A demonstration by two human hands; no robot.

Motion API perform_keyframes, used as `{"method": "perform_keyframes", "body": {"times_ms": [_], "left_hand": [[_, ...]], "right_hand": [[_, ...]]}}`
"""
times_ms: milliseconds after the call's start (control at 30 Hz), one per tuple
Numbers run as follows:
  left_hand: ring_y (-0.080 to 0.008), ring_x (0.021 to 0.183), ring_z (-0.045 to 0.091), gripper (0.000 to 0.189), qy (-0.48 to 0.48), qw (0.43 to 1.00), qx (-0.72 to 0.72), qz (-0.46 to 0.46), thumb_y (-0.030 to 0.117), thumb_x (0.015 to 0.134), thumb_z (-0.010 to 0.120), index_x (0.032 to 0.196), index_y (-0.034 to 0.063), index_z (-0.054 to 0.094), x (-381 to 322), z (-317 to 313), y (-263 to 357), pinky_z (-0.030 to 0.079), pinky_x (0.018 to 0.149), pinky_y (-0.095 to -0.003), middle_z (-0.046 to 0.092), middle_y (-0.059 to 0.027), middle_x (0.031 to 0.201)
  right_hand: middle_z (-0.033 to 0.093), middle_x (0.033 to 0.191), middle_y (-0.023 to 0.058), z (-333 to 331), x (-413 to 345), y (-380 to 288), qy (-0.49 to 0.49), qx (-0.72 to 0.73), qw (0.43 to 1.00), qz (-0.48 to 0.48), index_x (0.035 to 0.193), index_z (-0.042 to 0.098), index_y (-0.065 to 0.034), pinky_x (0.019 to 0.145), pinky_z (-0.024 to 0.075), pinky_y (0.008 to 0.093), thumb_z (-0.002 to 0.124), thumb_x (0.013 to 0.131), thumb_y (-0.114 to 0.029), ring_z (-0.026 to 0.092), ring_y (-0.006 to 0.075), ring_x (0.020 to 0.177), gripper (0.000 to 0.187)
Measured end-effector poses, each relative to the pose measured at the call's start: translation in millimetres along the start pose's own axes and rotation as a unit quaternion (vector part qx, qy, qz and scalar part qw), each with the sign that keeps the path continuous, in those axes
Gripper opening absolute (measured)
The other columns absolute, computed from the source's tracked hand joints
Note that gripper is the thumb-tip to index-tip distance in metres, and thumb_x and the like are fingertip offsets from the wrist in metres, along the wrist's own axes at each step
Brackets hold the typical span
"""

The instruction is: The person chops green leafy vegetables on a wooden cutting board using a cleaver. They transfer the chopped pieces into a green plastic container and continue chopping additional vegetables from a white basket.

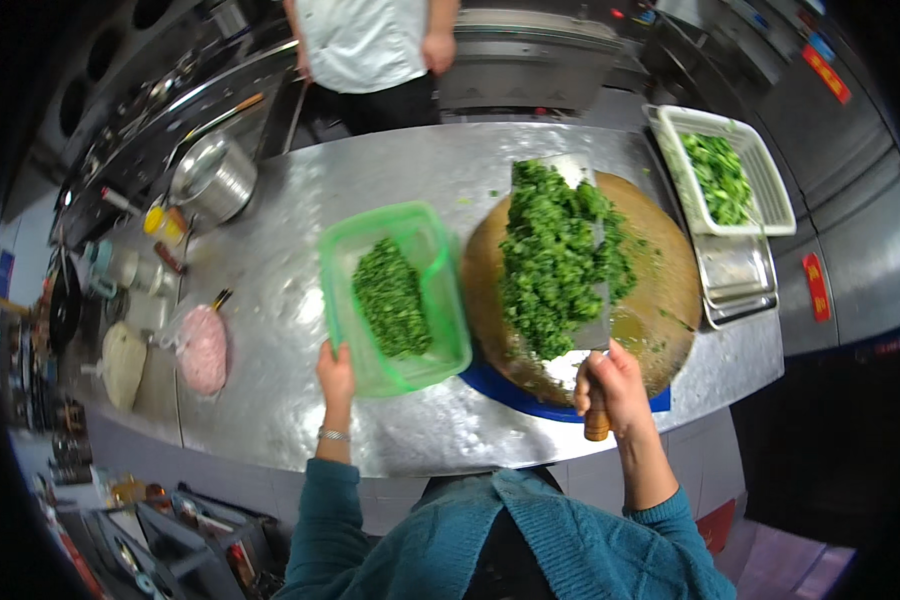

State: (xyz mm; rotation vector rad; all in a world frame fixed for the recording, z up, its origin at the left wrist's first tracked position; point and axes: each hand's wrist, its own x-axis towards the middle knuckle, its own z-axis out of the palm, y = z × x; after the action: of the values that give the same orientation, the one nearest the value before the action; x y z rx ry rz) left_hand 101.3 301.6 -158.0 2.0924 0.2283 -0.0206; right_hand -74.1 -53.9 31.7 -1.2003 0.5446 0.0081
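Note:
My right hand [613, 386] grips the wooden handle of a cleaver [594, 334], whose broad blade carries a large heap of chopped leafy greens [551, 262]. The blade is over a round wooden chopping block [664, 262], on which bits of green and a wet patch lie. My left hand [336, 375] holds the near left rim of a green-edged plastic container [457, 330]. Finely chopped greens [392, 300] lie inside it. Under the block shows a blue mat or tray [517, 396].
A white basket of greens [784, 202] and metal trays [739, 270] stand at the right. On the left are a metal pot [214, 176], a bag of pink minced food [202, 349], a pale bag [124, 367] and jars [146, 274]. A person [367, 45] stands across the steel table [270, 405].

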Motion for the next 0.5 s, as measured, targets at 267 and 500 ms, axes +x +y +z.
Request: {"method": "perform_keyframes", "body": {"times_ms": [267, 500], "left_hand": [[-0.0367, 0.087, 0.060, 0.031, 0.009, 1.000, 0.010, 0.012, 0.021, 0.088, 0.052, 0.110, 0.0005, 0.055, -8, -1, 26, 0.045, 0.078, -0.0426, 0.062, -0.0216, 0.095], [-0.0339, 0.084, 0.061, 0.031, -0.008, 1.000, 0.006, -0.001, 0.020, 0.088, 0.053, 0.112, -0.0003, 0.054, -4, 0, 13, 0.046, 0.078, -0.0406, 0.064, -0.0193, 0.091]], "right_hand": [[0.063, 0.071, 0.0205, 130, 73, 72, -0.023, -0.481, 0.866, -0.130, 0.107, 0.053, -0.0011, 0.061, 0.0480, 0.0467, 0.057, 0.087, -0.027, 0.062, 0.0406, 0.068, 0.033], [0.054, 0.061, 0.0032, 87, 57, 37, -0.087, -0.029, 0.994, 0.062, 0.100, 0.053, -0.0044, 0.044, 0.0444, 0.0271, 0.054, 0.092, -0.022, 0.054, 0.0118, 0.048, 0.020]]}}
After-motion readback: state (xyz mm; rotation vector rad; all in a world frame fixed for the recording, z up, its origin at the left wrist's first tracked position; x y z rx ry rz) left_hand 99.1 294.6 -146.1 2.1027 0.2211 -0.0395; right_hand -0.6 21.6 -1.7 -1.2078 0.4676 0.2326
